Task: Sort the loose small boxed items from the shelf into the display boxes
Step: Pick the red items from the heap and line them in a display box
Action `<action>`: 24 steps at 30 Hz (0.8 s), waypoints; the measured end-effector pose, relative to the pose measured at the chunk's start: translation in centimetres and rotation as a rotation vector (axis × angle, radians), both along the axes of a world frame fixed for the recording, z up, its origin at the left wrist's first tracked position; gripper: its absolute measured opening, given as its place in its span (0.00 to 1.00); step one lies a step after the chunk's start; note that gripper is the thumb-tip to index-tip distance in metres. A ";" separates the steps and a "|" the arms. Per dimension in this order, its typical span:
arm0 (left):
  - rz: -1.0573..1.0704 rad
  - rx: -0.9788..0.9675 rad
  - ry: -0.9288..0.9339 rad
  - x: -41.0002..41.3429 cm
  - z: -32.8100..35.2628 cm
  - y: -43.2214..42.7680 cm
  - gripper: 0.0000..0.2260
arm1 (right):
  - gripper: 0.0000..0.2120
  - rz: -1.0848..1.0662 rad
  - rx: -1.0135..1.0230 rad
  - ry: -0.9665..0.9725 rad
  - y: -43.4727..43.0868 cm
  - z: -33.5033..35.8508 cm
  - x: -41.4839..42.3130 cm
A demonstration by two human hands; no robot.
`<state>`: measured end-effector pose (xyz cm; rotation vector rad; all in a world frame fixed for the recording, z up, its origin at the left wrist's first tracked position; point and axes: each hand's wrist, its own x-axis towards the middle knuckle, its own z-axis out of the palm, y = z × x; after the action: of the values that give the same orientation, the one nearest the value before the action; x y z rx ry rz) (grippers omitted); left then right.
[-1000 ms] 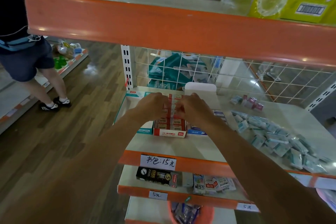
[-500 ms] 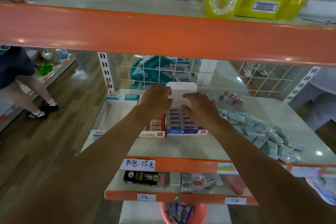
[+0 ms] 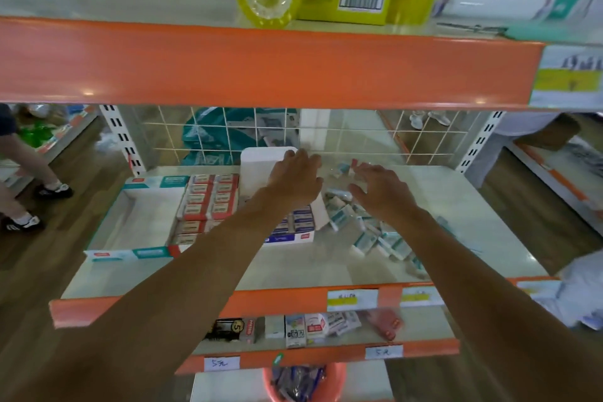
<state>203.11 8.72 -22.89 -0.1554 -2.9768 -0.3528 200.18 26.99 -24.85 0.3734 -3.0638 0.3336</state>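
The left grip (image 3: 295,178) is open, with loose fingers, and holds nothing. It hangs over the back of the blue display box (image 3: 284,238), right by the box's white flap (image 3: 261,166), which stands up. I cannot tell if the fingers touch the flap. The right grip (image 3: 381,194) is open too, with fingers spread wide and nothing in it. It hovers just right of the blue display box, above the loose little teal boxes (image 3: 372,232). They lie in a messy heap on the shelf (image 3: 293,264), right beside the blue display box. Left of the blue display box sits a red display box (image 3: 208,202) with rows of little red boxes. Further left is a teal display box (image 3: 137,222).
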 end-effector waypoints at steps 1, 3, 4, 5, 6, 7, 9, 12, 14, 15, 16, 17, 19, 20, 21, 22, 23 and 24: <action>-0.006 0.006 -0.002 -0.2 0.0 0.6 0.16 | 0.22 -0.003 -0.008 -0.015 0.8 -0.2 -0.5; -0.014 0.016 -0.004 -0.7 -0.1 1.6 0.16 | 0.20 -0.006 -0.019 -0.048 2.1 -0.6 -1.6; -0.015 0.018 -0.005 -0.9 -0.2 2.0 0.16 | 0.18 -0.008 -0.029 -0.072 2.7 -0.9 -2.1; -0.014 0.018 -0.006 -1.1 -0.2 2.4 0.16 | 0.18 -0.011 -0.044 -0.095 3.2 -1.1 -2.6; -0.014 0.015 -0.009 -1.2 -0.3 2.8 0.16 | 0.17 -0.013 -0.059 -0.120 3.5 -1.3 -3.1; -0.014 0.011 -0.014 -1.4 -0.3 3.1 0.16 | 0.17 -0.007 -0.060 -0.137 3.8 -1.5 -3.6; -0.014 0.005 -0.017 -1.6 -0.5 3.6 0.15 | 0.17 0.018 -0.020 -0.154 4.2 -2.0 -4.3; -0.008 0.013 -0.025 -1.8 -0.7 4.2 0.16 | 0.23 0.053 0.049 -0.195 4.8 -2.7 -5.0; -0.009 0.014 -0.024 -2.0 -0.8 4.5 0.16 | 0.25 0.046 0.004 -0.214 5.1 -3.1 -5.4; -0.009 0.016 -0.022 -2.1 -0.9 4.5 0.16 | 0.25 0.042 -0.031 -0.211 5.2 -3.2 -5.5; -0.008 0.019 -0.020 -2.1 -0.9 4.6 0.16 | 0.25 0.040 -0.059 -0.207 5.2 -3.2 -5.6; -0.007 0.021 -0.016 -2.2 -0.9 4.6 0.15 | 0.24 0.043 -0.076 -0.199 5.3 -3.2 -5.8; -0.005 0.024 -0.009 -2.3 -1.0 4.7 0.15 | 0.21 0.041 -0.087 -0.180 5.4 -3.2 -6.0; -0.003 0.028 -0.008 -2.3 -1.1 4.8 0.15 | 0.18 0.030 -0.084 -0.171 5.4 -3.1 -6.1; -0.001 0.035 -0.007 -2.3 -1.1 4.9 0.15 | 0.15 0.014 -0.087 -0.160 5.4 -3.1 -6.3; 0.000 0.042 -0.008 -2.4 -1.2 5.0 0.15 | 0.13 -0.002 -0.097 -0.151 5.5 -3.1 -6.4; -0.001 0.049 -0.008 -2.4 -1.3 5.1 0.14 | 0.12 -0.009 -0.110 -0.138 5.5 -3.1 -6.6; -0.004 0.054 -0.009 -2.4 -1.4 5.2 0.14 | 0.12 -0.011 -0.123 -0.126 5.5 -3.0 -6.7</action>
<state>200.73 13.88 -24.25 -0.1547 -2.9722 -0.4348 193.45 32.45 -27.90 0.3427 -3.1444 0.5624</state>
